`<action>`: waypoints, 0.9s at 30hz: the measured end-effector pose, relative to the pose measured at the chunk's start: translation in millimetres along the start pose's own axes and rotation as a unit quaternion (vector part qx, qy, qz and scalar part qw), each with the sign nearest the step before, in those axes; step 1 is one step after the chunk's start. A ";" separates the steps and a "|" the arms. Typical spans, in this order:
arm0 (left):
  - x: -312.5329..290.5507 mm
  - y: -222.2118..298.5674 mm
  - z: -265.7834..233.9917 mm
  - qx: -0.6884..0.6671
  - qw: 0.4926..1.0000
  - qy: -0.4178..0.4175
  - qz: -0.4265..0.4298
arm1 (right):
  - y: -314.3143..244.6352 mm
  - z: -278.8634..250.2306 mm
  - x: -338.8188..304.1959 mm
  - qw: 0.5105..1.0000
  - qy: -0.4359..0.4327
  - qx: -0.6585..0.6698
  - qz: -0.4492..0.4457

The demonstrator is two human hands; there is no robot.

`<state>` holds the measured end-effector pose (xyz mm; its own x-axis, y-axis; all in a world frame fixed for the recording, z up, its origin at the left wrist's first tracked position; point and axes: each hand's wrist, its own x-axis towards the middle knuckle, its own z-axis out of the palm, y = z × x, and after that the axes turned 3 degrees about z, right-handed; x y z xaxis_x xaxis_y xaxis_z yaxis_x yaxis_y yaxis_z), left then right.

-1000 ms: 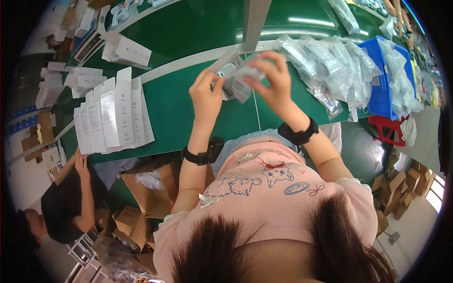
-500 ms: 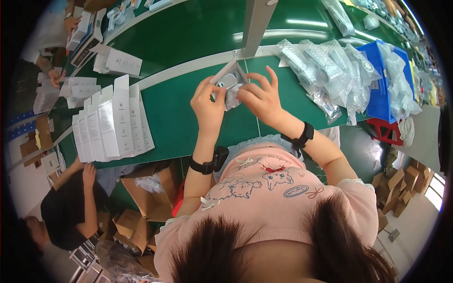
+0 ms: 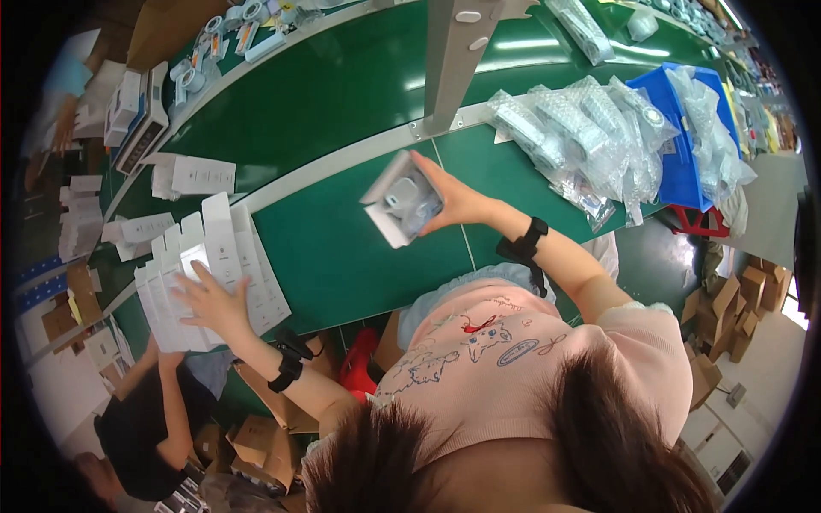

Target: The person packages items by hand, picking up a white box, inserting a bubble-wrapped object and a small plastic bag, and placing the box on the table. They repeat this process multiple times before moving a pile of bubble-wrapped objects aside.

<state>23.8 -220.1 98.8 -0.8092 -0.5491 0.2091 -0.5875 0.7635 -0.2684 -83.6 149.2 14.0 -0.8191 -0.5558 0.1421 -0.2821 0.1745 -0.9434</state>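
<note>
Across my remote view, from nine o'clock round to two, runs the green tabletop [image 3: 325,256], with a metal post [image 3: 449,73] rising at twelve and bright reflections streaking the glossy surface beyond it. Close to centre, on the twelve side, there's the small carton [image 3: 389,227], held up over the tabletop, its mouth facing me, a whitish item [image 3: 400,195] inside with crumpled clear plastic. The right grip [image 3: 462,203] is closed round the carton's right side. Over at nine, the left grip [image 3: 215,306] has its fingers fanned wide, nothing visible in it, above a row of white boxes [image 3: 221,227]; whether the fingertips touch them, I can't tell.

Two o'clock: bubble-wrapped parcels [image 3: 590,137] heaped beside a blue bin [image 3: 684,175]. Cardboard boxes [image 3: 727,316] crowd the floor past three, and a red frame [image 3: 701,221] pokes out near three, partly hidden. At eight, a co-worker [image 3: 158,427] in dark clothing, head lost in the dim rim.

Now the murky bits: plastic and blur mask the whitish item's exact shape, part of the right grip is hidden behind the carton, and at ten another person is only a smear, cut by the fisheye's black edge.
</note>
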 end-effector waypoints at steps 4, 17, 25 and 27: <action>1.5 5.8 8.4 -0.035 0.994 -0.100 0.034 | 8.8 14.0 57.2 0.981 0.029 0.179 0.068; -139.4 157.9 2.3 -0.205 0.906 -0.275 0.246 | 75.7 37.4 239.8 0.968 0.241 -0.069 -0.009; -90.2 151.4 93.9 -0.502 0.741 -0.388 0.220 | 1.7 -34.8 30.2 0.879 -0.217 -0.330 0.266; -86.6 161.0 81.9 -0.561 0.680 -0.435 0.184 | 22.7 -70.3 -0.2 0.840 -0.024 -0.458 0.290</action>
<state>-1.6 -77.5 -39.5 -0.8867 0.1283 -0.4442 -0.3592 0.4138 0.8365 -125.0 210.5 13.6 -0.9369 -0.1888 -0.2941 -0.1260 0.9674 -0.2198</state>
